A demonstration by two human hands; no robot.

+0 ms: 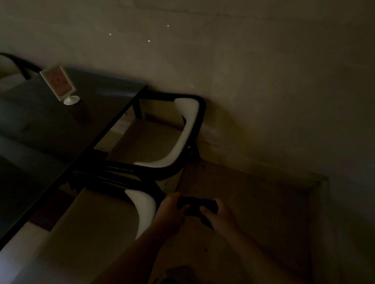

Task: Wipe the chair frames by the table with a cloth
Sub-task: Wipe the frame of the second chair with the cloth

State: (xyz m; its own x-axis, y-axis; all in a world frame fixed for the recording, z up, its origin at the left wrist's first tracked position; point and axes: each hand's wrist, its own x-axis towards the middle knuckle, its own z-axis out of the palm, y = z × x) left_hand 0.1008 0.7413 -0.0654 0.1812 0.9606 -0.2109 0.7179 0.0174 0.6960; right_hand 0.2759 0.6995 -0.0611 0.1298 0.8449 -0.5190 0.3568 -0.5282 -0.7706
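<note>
The room is dim. Two chairs with black frames and white backrests stand pushed under a dark glass table [51, 136]. The far chair's frame [199, 123] curves around its white backrest near the wall. The near chair [145, 209] stands just left of my hands, its black frame mostly lost in shadow. A dark blue cloth [198, 205] is held between both hands, close to the near chair's back. My left hand [171, 210] grips its left end and my right hand [217, 215] grips its right end.
A white stand-up card holder [59, 84] sits on the table near its far corner. Another dark chair back [15, 61] shows at the far left. A plain wall rises behind and to the right. Bare brownish floor [250, 203] lies under my hands.
</note>
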